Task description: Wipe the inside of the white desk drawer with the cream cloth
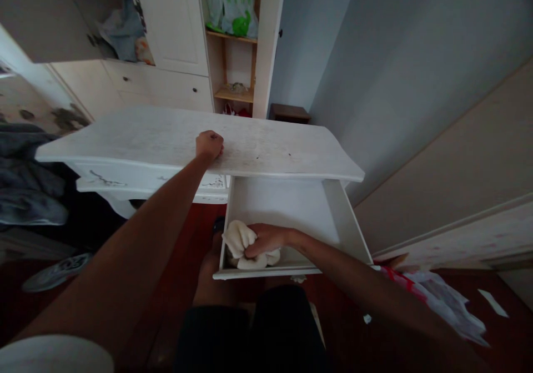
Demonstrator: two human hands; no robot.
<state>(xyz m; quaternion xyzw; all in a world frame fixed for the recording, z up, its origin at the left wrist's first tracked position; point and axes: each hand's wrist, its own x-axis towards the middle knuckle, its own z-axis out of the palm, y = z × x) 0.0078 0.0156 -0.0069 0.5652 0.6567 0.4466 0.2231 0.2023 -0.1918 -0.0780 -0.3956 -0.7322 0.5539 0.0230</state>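
My right hand (266,238) reaches into the pulled-out drawer (291,195), its fingers wrapped round a bunched cream cloth (239,238). The cloth presses into the drawer's front left corner, and part of it spreads along the drawer bottom below my fingers. My left hand (210,144) is closed in a fist on the white desk top (270,145), left of the drawer. A small dark spot shows at the fist; whatever its fingers may hold is hidden.
Beyond the desk stands a white cabinet (177,23) with an open door and shelves holding plastic bags (233,4). A grey-blue wall (395,56) rises to the right. Plastic bags (445,301) lie on the dark red floor, and a shoe (58,273) is at the left.
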